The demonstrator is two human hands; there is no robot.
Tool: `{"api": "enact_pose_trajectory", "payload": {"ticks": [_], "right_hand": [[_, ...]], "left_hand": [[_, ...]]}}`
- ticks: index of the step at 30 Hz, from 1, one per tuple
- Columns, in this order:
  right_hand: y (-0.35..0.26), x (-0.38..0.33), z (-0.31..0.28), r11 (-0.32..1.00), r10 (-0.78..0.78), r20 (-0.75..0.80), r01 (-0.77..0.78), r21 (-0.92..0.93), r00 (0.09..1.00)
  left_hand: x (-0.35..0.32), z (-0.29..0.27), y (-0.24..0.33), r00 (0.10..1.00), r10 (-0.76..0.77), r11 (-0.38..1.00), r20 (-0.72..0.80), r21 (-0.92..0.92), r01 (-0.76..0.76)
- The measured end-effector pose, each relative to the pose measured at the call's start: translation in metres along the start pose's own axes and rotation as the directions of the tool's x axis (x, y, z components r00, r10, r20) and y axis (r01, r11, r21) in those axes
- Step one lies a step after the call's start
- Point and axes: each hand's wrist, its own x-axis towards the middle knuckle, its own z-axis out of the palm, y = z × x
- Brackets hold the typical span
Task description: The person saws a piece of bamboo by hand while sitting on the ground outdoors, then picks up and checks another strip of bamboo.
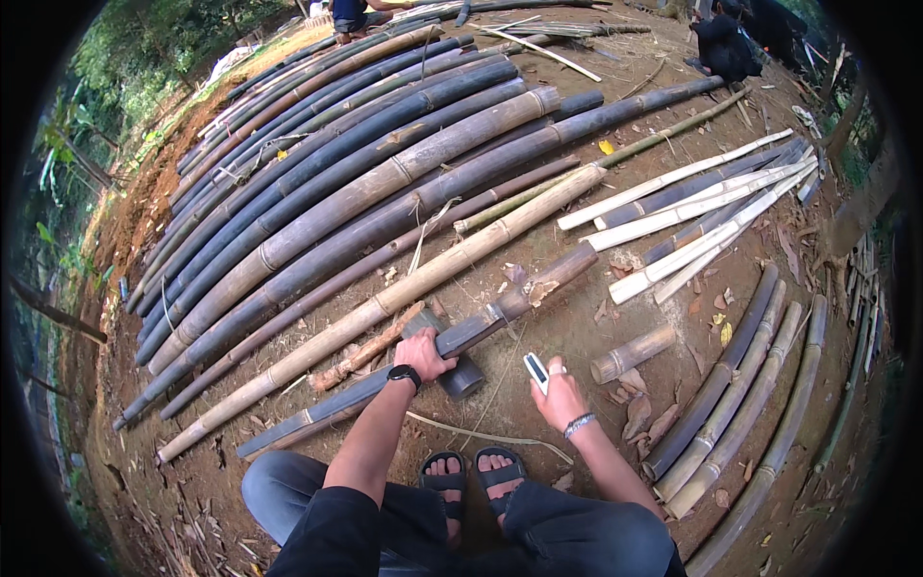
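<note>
A dark split bamboo pole [471, 332] lies slantwise in front of me, its right end rising toward the upper right. My left hand [426, 354], with a black watch at the wrist, has its fingers wrapped over the pole's middle. Under the pole there, a short dark bamboo piece [462, 379] sits on the ground. To the right, my right hand [561, 396] is closed around a small white handheld object [536, 372] with a dark strip; its exact kind is unclear. The right hand is apart from the pole.
Long bamboo poles [336, 216] lie in a broad row beyond. Pale split strips [687, 204] are piled at the right. A short bamboo section [635, 353] and curved poles [731, 404] lie nearer. Another person [348, 17] is at the far edge.
</note>
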Motion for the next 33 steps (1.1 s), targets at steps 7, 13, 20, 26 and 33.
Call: {"api": "enact_pose_trajectory", "payload": {"ticks": [7, 13, 20, 26, 33], "right_hand": [[0.0, -0.012, -0.001, 0.998, 0.019, 0.01, -0.02, 0.062, 1.0], [-0.001, 0.013, 0.006, 0.999, -0.026, -0.025, 0.027, 0.035, 0.999], [-0.009, 0.03, -0.001, 1.0, 0.002, -0.018, -0.001, 0.024, 1.0], [-0.005, 0.001, 0.001, 0.999, -0.007, -0.023, 0.009, 0.052, 1.0], [0.01, -0.013, -0.002, 0.996, -0.003, -0.017, 0.005, 0.093, 1.0]], "left_hand": [[-0.002, 0.003, 0.001, 1.0, 0.0, 1.0, -0.014, -0.003, 0.0], [0.004, 0.001, 0.001, 0.999, 0.007, 1.0, 0.033, -0.015, -0.006], [0.006, 0.002, 0.007, 0.999, 0.052, 0.999, 0.003, 0.01, -0.052], [0.005, 0.0, 0.002, 1.0, 0.006, 1.0, -0.004, 0.026, -0.006], [0.0, 0.0, 0.004, 1.0, 0.009, 0.999, -0.003, 0.037, -0.009]]}}
